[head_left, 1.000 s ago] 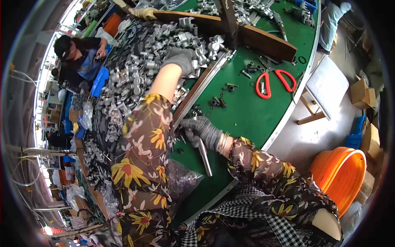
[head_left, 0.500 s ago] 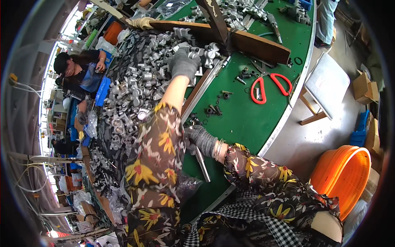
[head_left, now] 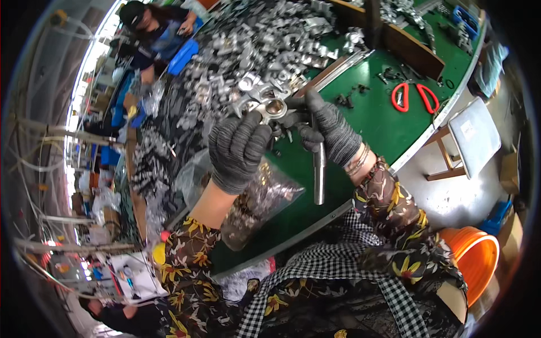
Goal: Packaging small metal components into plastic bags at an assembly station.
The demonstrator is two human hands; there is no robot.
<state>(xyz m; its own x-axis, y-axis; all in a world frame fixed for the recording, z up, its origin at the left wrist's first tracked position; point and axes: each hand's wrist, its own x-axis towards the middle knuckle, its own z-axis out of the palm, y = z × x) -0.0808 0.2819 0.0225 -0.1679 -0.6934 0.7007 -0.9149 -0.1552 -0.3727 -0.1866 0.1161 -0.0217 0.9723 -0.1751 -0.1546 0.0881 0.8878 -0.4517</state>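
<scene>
My left hand (head_left: 238, 149), in a grey knit glove, is closed around a silver metal casting (head_left: 275, 107) with a round bored ring at its end. Close beside it, my gloved right hand (head_left: 333, 132) grips a shiny metal rod (head_left: 319, 176) that points down toward the table's near edge. The right fingertips reach toward the casting; whether they touch it I cannot tell. Beneath my left wrist lies a clear plastic bag (head_left: 265, 191) with small metallic pieces inside.
A large heap of metal castings (head_left: 225, 62) covers the far left. Red-handled scissors (head_left: 401, 97) and small dark screws (head_left: 352, 96) lie on the green table (head_left: 366, 124). A wooden divider (head_left: 411, 48) stands at the back. Rightward are a stool (head_left: 473, 135) and an orange basket (head_left: 476, 259). A co-worker (head_left: 155, 28) sits across.
My left hand has come back from the heap with a metal casting in it. My right hand has moved up and right with the rod, and the view has shifted.
</scene>
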